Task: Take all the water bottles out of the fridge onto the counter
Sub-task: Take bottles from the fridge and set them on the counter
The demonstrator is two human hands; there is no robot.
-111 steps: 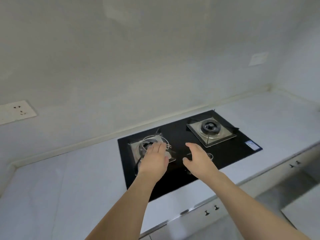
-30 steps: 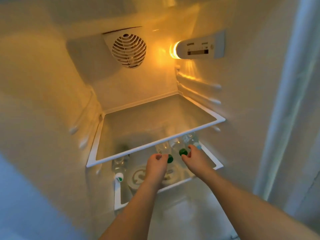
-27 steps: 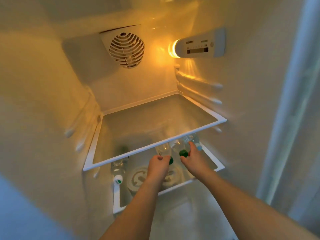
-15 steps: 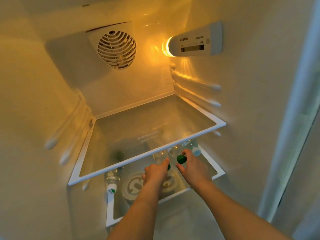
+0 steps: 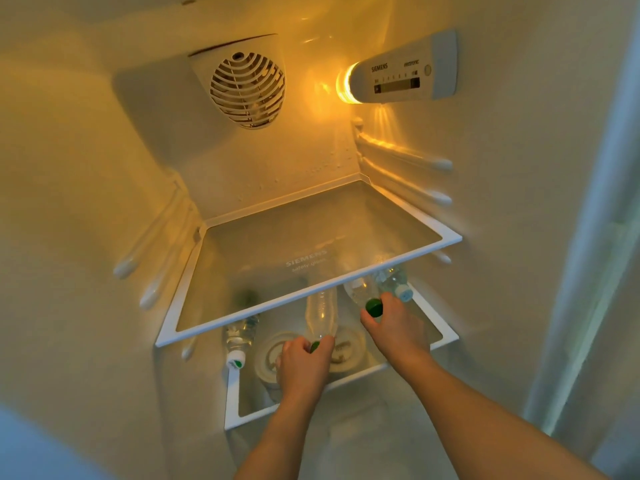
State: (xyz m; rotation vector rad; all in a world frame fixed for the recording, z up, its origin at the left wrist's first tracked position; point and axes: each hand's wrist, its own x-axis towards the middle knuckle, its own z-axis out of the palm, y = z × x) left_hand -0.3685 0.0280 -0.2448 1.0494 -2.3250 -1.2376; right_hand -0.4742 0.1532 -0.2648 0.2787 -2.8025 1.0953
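Four water bottles lie on their sides on the lower shelf [image 5: 446, 336] of the fridge, with their caps pointing out toward the person. They probably lie flat because the glass shelf [image 5: 311, 292] above sits low and leaves little room to stand them up. With the caps facing the front, the tops are easy to grab.

The middle bottle [image 5: 321, 313] has a green cap. The left hand [image 5: 302, 367] has its fingers curled round that cap end and grips it. It looks as if this bottle is being pulled forward off the shelf.

Just beside it on the right is a second green-capped bottle [image 5: 360, 292]. The right hand [image 5: 394, 329] has its thumb and fingers closed on this bottle's green cap [image 5: 374, 307], so it pinches the top. Holding each bottle by the neck seems a good way to slide it straight out under the glass.

Two more bottles wait. One with a pale cap [image 5: 394, 284] lies at the far right, next to the right hand. Another [image 5: 239, 336] lies well to the left, and no hand touches it.

Some round lidded tubs [image 5: 273, 353] sit on the same shelf under the left hand. Up high are a round fan grille [image 5: 247, 90] and a glowing lamp box [image 5: 398, 72].

No bottle is out yet, and the counter cannot be seen.
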